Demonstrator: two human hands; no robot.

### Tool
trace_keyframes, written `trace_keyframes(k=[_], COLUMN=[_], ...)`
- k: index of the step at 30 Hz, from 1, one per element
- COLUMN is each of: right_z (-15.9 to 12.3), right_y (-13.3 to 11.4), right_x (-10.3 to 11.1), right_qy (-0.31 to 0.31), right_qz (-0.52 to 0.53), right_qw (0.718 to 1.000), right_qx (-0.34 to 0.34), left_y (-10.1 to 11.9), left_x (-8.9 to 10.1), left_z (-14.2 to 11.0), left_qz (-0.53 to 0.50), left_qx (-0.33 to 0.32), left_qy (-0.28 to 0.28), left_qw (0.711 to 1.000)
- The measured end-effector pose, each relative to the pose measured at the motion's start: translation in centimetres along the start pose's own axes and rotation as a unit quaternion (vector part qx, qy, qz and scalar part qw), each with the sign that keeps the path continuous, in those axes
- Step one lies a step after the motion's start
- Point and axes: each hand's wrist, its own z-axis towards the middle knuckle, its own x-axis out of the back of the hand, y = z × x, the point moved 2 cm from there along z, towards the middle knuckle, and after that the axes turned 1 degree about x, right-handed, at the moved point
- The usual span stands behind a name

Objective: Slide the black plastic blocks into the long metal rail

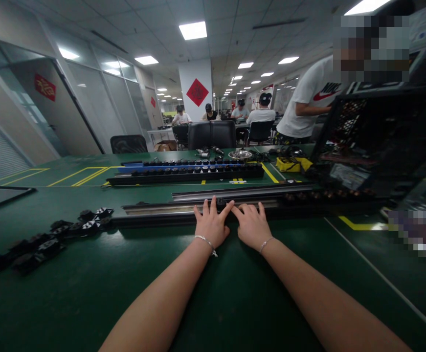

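A long black rail (154, 221) with a shiny metal channel lies crosswise on the table in front of me. My left hand (213, 229) rests on it, fingers spread, beside a small black block (220, 203) that sits in the channel. From the other side my right hand (254, 226) reaches to the rail with its index finger stretched out. The two index fingertips nearly meet just right of the block; whether they touch it I cannot tell. Toward the right end, the channel holds several dark pieces with brownish tops (330, 194).
Several loose black parts (60, 229) lie on the green table (124, 293) at left. Farther back are another filled rail (187, 177), a blue strip (154, 168), a metal bowl (239, 155) and a yellow object (294, 165). An open black case (377, 132) stands right, near a person (304, 107).
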Motion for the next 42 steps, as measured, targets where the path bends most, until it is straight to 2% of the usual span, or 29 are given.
trace_keyframes(k=[15,27,32,42], right_z=[0.0,0.0,0.1,0.2], right_y=[0.3,1.4,1.9,2.1], right_x=[-0.7,-0.7,-0.6,-0.6], right_qy=[0.050,0.040,0.032,0.027], right_qz=[0.018,0.004,0.004,0.010], right_qw=[0.999,0.997,0.995,0.994], right_qx=[0.001,-0.070,-0.096,-0.104], left_y=[0.2,-0.5,-0.8,-2.2], left_x=[0.1,0.3,0.7,1.0], left_z=[0.0,0.1,0.0,0.0], left_qz=[-0.005,-0.015,-0.013,0.000], left_qx=[0.020,0.020,0.030,0.038], left_qy=[0.009,0.013,-0.006,0.002], left_qw=[1.000,1.000,0.999,0.999])
